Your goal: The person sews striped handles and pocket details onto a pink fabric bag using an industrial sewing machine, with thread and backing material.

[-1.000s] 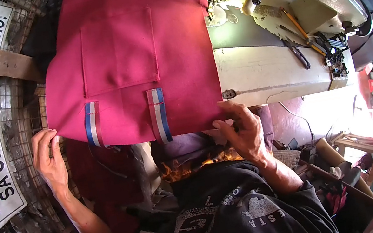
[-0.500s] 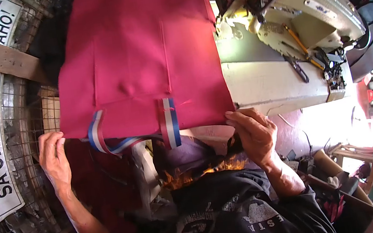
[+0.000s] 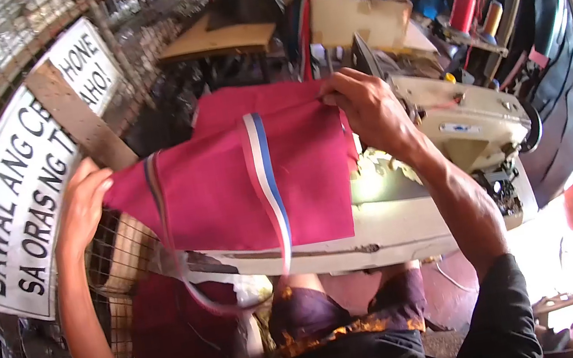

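My left hand (image 3: 84, 203) pinches the left corner of a magenta fabric panel (image 3: 221, 189). My right hand (image 3: 365, 106) grips its right corner, raised above the sewing table. The panel is folded over away from me, so the two corners are lifted. A red, white and blue striped strap (image 3: 265, 175) runs down its middle and hangs past the lower edge. A second strap (image 3: 161, 214) droops at the left and loops down toward my lap.
A cream sewing machine (image 3: 473, 127) stands right of the panel on a worn white table (image 3: 385, 234). A white sign with black letters (image 3: 20, 199) hangs on wire mesh at the left. Thread cones (image 3: 462, 10), boxes and cloth crowd the back.
Both hands have lifted the panel's near edge up and forward, folding it over. The view has tilted up, showing the workshop behind. The straps now hang down over the folded cloth.
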### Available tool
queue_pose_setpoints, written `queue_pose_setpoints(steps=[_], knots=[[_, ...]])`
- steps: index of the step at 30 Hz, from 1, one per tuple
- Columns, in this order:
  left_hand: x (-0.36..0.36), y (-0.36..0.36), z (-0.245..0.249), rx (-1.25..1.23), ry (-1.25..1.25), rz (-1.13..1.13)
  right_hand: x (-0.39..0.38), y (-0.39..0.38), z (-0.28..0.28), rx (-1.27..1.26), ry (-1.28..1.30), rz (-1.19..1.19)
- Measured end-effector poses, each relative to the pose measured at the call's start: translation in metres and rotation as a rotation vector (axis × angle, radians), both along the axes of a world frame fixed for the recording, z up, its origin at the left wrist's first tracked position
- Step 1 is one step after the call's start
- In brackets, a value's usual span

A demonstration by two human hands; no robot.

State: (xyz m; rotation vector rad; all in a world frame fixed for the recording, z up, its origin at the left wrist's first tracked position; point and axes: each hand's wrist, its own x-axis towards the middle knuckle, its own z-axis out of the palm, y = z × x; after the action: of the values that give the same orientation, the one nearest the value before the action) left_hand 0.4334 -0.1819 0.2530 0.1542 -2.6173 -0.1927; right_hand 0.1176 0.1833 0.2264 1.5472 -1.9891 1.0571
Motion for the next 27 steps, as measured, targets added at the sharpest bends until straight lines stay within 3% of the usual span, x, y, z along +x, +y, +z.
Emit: queue_pose_setpoints(steps=[2,6,9,11,14,16,17,18,19,20,21,23,27], knots=[[-0.018,-0.032,0.027,-0.025,-0.004,0.062,-0.032,-0.036,0.021,-0.002,-0.085,0.041],[-0.037,-0.090,0.084,-0.326,0.086,0.165,-0.078,-0.091,0.084,0.020,0.103,0.044],[-0.032,-0.083,0.130,-0.234,0.135,0.125,-0.075,-0.098,0.123,-0.132,0.152,0.039],[-0.010,-0.051,0.134,-0.249,0.217,0.147,-0.053,-0.081,0.132,-0.208,0.243,0.057],[0.029,-0.028,0.069,-0.253,0.331,0.146,-0.008,-0.030,0.094,-0.228,0.551,0.066],[0.066,0.009,0.006,-0.365,0.258,0.210,0.027,0.022,0.033,-0.014,0.622,0.009],[0.074,0.031,-0.043,-0.214,0.253,0.128,0.029,0.040,-0.005,0.034,0.680,0.048],[0.062,0.073,-0.063,-0.663,0.185,-0.102,0.027,0.057,-0.055,0.082,0.733,0.094],[0.076,0.098,-0.114,-0.484,-0.001,-0.107,0.021,0.075,-0.109,0.209,0.660,0.112],[0.080,0.119,-0.163,-0.664,-0.075,-0.200,0.011,0.088,-0.151,0.319,0.608,0.133],[0.081,0.146,-0.189,-0.664,-0.124,-0.306,0.003,0.097,-0.170,0.320,0.595,0.123],[0.092,0.194,-0.227,-0.450,-0.188,-0.336,-0.003,0.103,-0.172,0.301,0.556,0.083],[0.093,0.252,-0.224,-0.289,-0.245,-0.353,-0.026,0.114,-0.177,0.372,0.591,0.146]])
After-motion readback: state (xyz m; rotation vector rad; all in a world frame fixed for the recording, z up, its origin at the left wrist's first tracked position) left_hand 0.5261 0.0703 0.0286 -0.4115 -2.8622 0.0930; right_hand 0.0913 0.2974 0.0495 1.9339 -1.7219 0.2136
